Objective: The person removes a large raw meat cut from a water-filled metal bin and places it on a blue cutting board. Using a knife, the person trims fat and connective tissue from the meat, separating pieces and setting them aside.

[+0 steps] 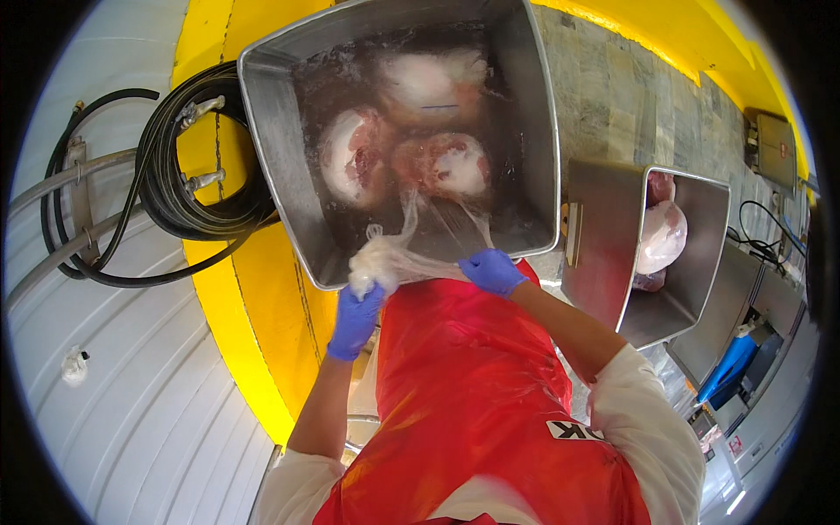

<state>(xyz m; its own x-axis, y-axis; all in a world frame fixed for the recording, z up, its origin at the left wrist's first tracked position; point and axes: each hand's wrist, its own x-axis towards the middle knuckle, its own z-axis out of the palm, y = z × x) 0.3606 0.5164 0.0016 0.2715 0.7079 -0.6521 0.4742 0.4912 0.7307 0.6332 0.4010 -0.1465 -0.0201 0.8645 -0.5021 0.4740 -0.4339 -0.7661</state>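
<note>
To my left rose the white panelled wall, and between it and me ran a broad yellow ledge. Beyond, on the right, lay a grey tiled floor. Right in front of me stood a big steel tub holding dark, reddish-brown liquid. My red apron reached up to its near rim. On my right, near that tub, stood a smaller steel bin, with pale and red meat inside. A coil of black hose hung at my left around two metal taps.

In the liquid sat three large chunks of meat, pale with red patches: the rear chunk farthest from me, the left chunk and the right chunk nearer and side by side.

Clear plastic film stretched between my hands along the near rim, strands of it running up toward the right chunk; I could not tell whether they were attached to it. My blue-gloved left hand was closed around the film's lower end, just below a thick whitish bunch of it. My right hand, gloved alike, pinched the other end near the rim, its fingers curled in.
</note>
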